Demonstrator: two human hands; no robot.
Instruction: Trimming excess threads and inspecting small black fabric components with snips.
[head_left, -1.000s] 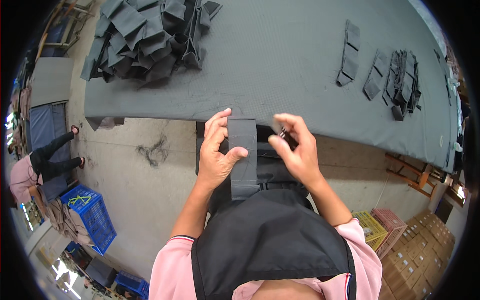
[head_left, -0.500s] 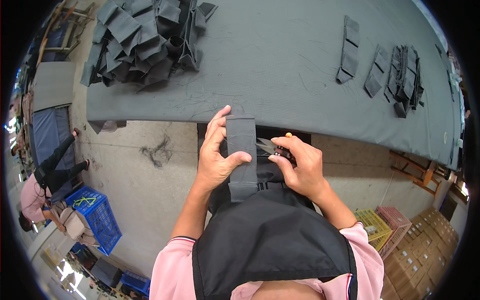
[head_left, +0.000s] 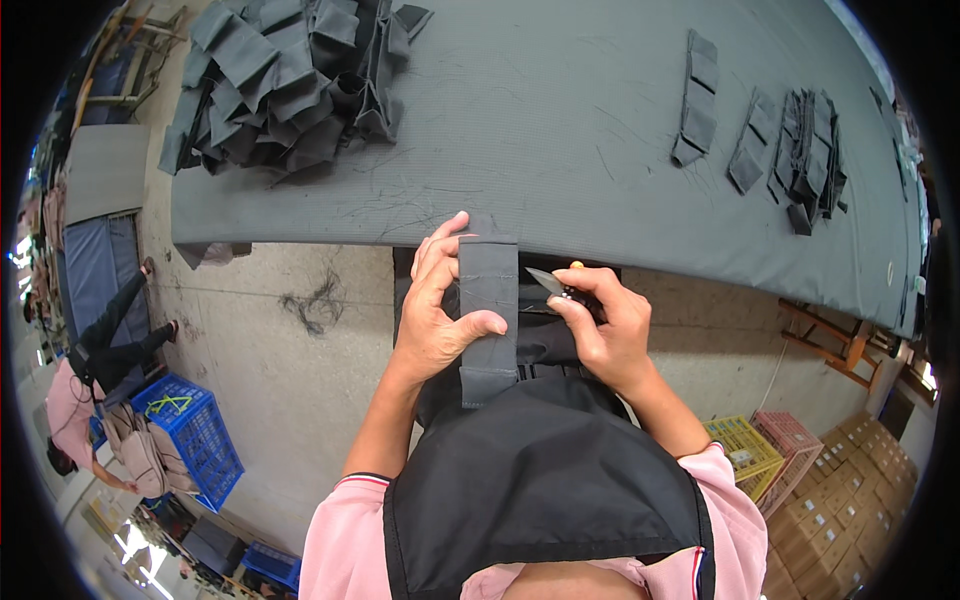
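My left hand (head_left: 437, 315) grips a long strip of dark grey sewn fabric (head_left: 488, 325), thumb on its front and fingers behind. The strip hangs upright before my black apron, at the table's near edge, with stitched seams across it and loose threads on its face. In my right hand (head_left: 612, 325) is a pair of thread snips (head_left: 548, 283), pinched between thumb and fingers. Their pointed blades aim left toward the strip's right edge, a small gap away from it. The blades look closed together. Most of the snips' dark handle is hidden by my fingers.
A grey-covered table (head_left: 540, 130) spans the front, strewn with thread ends. A heap of grey fabric pieces (head_left: 290, 90) lies far left; several strips (head_left: 808, 150) lie far right. Blue crate (head_left: 200, 435) and another person (head_left: 85, 395) are at left; yellow crate (head_left: 745, 450) and cartons (head_left: 840, 510) at right.
My right hand has drawn the snips slightly right, away from the strip, and their blades have gone from spread to closed. The strip and left hand have shifted slightly right.
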